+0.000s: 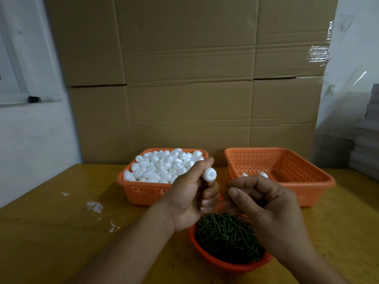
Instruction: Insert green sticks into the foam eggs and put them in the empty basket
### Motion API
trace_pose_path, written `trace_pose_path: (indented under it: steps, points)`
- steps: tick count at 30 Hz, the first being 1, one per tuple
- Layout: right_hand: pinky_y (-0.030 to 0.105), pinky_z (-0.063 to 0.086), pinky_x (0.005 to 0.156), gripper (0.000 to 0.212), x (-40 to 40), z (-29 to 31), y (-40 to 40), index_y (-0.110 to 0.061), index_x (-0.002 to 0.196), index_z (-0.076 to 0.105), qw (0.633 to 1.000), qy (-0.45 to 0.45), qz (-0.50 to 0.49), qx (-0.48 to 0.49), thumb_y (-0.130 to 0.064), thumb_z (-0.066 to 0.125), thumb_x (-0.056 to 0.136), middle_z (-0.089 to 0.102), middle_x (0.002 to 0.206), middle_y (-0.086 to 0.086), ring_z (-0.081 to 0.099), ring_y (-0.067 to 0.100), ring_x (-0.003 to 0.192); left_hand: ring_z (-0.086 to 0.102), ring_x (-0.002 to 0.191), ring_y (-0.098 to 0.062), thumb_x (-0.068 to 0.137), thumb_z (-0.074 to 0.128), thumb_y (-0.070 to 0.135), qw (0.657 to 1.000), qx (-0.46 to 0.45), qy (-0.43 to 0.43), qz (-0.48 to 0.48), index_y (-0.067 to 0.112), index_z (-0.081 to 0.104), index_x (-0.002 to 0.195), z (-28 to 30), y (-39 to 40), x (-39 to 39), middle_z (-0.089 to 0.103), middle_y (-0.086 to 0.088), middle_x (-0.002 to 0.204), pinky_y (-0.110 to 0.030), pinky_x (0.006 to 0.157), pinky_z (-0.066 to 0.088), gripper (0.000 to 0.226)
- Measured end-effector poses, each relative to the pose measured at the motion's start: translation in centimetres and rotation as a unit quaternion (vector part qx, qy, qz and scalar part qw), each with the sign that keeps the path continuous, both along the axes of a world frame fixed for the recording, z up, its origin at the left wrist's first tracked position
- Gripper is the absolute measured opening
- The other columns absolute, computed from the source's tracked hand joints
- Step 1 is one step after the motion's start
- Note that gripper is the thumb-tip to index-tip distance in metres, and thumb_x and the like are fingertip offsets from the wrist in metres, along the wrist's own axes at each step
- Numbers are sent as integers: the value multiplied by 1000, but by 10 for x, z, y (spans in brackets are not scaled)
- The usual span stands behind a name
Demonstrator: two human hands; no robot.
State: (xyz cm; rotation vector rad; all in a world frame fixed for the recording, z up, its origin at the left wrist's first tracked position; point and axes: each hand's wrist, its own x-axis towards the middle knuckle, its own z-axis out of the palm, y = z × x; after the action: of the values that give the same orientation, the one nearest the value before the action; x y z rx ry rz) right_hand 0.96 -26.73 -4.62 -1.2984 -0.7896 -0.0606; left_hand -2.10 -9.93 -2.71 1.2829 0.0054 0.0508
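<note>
My left hand (190, 196) pinches a white foam egg (209, 174) between thumb and fingers, its dimpled end turned toward my right hand. My right hand (264, 203) is curled with thumb against forefinger, as if pinching a thin green stick that I cannot make out. Both hands hover above a round orange bowl (217, 261) heaped with green sticks (227, 236). Behind on the left stands an orange basket (143, 191) full of foam eggs (164, 167). The orange basket (315, 183) on the right holds two finished eggs (262, 174) near its front wall.
Everything stands on a yellowish wooden table (61, 232) with white foam crumbs (95, 207) at the left. Stacked cardboard boxes (188, 78) form a wall behind the baskets. A white wall is at the left, and grey stacked sheets (367, 144) at the far right.
</note>
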Motion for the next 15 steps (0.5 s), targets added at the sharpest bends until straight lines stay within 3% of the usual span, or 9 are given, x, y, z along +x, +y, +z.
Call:
trace_pose_path:
  steps: [5, 10, 15]
  points:
    - [30, 63, 73, 25, -3, 0, -1, -10, 103, 67, 999, -27, 13, -18, -19, 66, 80, 80, 86, 4, 77, 20, 82, 30, 49, -13, 88, 61, 51, 1000, 9, 11, 13, 21, 46, 57, 0, -3, 0, 35, 0, 53, -24, 44, 24, 46]
    - [18, 59, 68, 9, -7, 1, 0, -3, 94, 67, 998, -41, 39, 6, -4, 62, 87, 79, 80, 4, 77, 18, 76, 34, 47, -12, 87, 63, 53, 999, 44, 2, 21, 21, 51, 53, -1, -6, -2, 42, 1, 51, -26, 47, 24, 48]
    - [18, 59, 67, 10, -7, 0, 1, -1, 92, 68, 997, -61, 36, -2, 6, 60, 91, 79, 79, 3, 77, 18, 73, 35, 47, -11, 81, 64, 55, 998, 61, 4, 30, 19, 49, 57, -2, -6, -1, 42, 2, 51, -25, 47, 25, 45]
